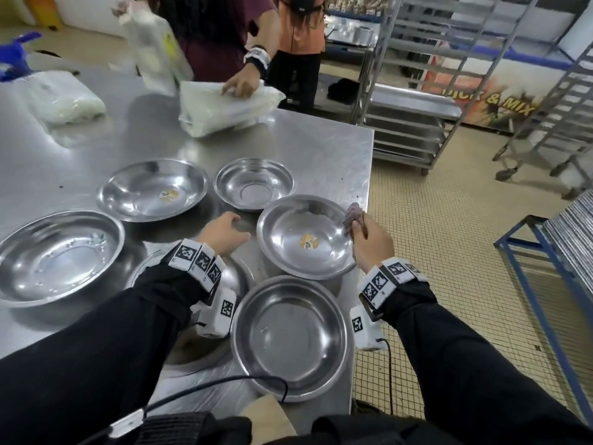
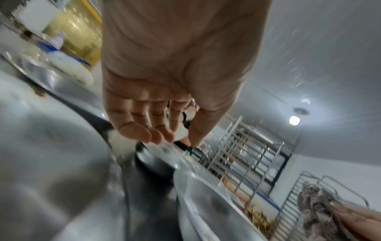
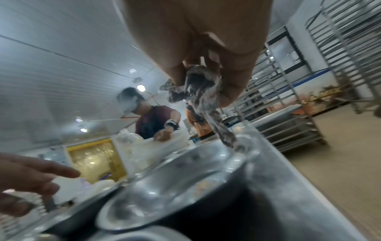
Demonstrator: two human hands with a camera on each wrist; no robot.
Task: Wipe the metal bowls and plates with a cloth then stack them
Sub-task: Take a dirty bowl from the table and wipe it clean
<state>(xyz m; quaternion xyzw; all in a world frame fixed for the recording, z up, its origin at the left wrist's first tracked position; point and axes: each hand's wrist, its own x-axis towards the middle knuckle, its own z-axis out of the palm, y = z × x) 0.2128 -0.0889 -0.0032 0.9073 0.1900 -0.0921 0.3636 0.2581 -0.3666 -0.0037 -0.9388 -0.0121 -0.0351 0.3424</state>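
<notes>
Several metal bowls lie on the steel table (image 1: 321, 146). A bowl with a yellow sticker (image 1: 305, 236) sits near the table's right edge. My right hand (image 1: 365, 232) pinches a crumpled grey cloth (image 1: 353, 216) at that bowl's right rim; the cloth (image 3: 193, 91) hangs down from my fingers. My left hand (image 1: 224, 232) hovers left of this bowl with loosely curled fingers (image 2: 144, 132) and holds nothing. Another bowl (image 1: 290, 335) lies close to me. A flat plate (image 1: 237, 274) is partly hidden under my left wrist. A large bowl (image 1: 57, 255), a second stickered bowl (image 1: 152, 189) and a small bowl (image 1: 253, 183) lie beyond.
Across the table another person's hand (image 1: 240, 86) presses on a stack of plastic bags (image 1: 224, 107). More bags (image 1: 64, 97) lie at the far left. Metal tray racks (image 1: 417, 91) stand on the tiled floor to the right, and a blue frame (image 1: 545, 268) stands nearer.
</notes>
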